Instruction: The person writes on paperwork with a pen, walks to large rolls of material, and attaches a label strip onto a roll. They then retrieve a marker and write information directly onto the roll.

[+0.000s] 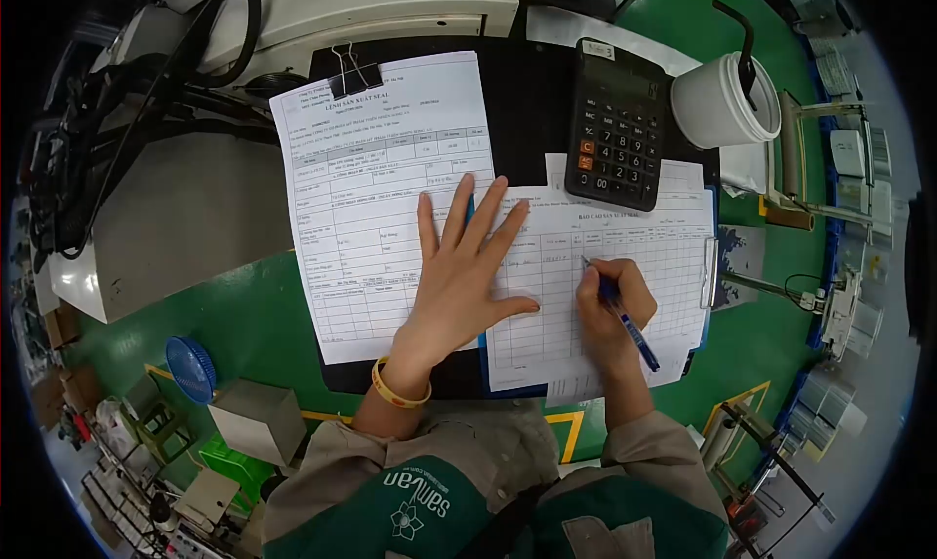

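My left hand (459, 271) lies flat with fingers spread across two sheets, mostly on the printed form (361, 237) held by a black binder clip (354, 75). A yellow band circles that wrist. In my right hand (617, 310) is a blue pen (634, 335), its tip on the table sheet (547, 335) with handwritten entries. This sheet rests on a blue clipboard (715, 266), whose metal clip is at the right. A black calculator (617, 120) sits above, overlapping the top of the papers.
At the back right of the black desk (693, 169) stands a white bucket (725, 100) with a bent black tool in it. Black cables (185, 81) hang over a pale machine at left. A blue basket (190, 369) and a grey box (256, 420) are lower left.
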`<state>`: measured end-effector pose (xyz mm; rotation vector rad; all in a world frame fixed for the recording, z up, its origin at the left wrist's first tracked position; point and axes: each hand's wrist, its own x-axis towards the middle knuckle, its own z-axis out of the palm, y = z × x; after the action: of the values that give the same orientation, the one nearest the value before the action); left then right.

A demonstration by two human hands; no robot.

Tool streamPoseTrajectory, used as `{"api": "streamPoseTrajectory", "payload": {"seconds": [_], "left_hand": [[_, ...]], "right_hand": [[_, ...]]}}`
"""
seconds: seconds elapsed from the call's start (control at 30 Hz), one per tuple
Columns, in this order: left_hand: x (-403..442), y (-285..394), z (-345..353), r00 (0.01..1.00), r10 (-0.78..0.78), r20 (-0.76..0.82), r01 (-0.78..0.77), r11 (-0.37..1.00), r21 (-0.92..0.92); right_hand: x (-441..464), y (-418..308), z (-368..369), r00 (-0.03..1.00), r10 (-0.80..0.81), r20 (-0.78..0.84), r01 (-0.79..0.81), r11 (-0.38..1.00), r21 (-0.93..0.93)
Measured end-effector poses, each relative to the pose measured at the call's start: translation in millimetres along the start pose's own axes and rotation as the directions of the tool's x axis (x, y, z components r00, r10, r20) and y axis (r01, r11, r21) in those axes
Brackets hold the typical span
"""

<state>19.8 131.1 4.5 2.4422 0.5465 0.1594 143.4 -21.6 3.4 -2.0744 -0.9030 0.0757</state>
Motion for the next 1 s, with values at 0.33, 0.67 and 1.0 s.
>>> {"api": "streamPoseTrajectory", "payload": {"seconds": [0.33, 0.67, 1.0], "left_hand": [[-1.2, -0.4, 0.8, 1.000, -0.003, -0.006, 0.003, 1.000, -0.013], [-0.4, 0.3, -0.6, 1.000, -0.007, 0.007, 0.007, 1.000, -0.015], [-0.8, 0.9, 0.1, 1.000, -0.008, 0.003, 0.008, 1.000, -0.003]], "right_hand": [[-0.3, 0.5, 1.3, 0.999, -0.033, 0.013, 0.033, 0.999, -0.029], [0.5, 1.4, 2.5, 0.998, -0.061, -0.015, 0.060, 0.996, -0.060], [-0.6, 2.3, 0.2, 0.997, -0.071, -0.012, 0.070, 0.997, -0.044]]}}
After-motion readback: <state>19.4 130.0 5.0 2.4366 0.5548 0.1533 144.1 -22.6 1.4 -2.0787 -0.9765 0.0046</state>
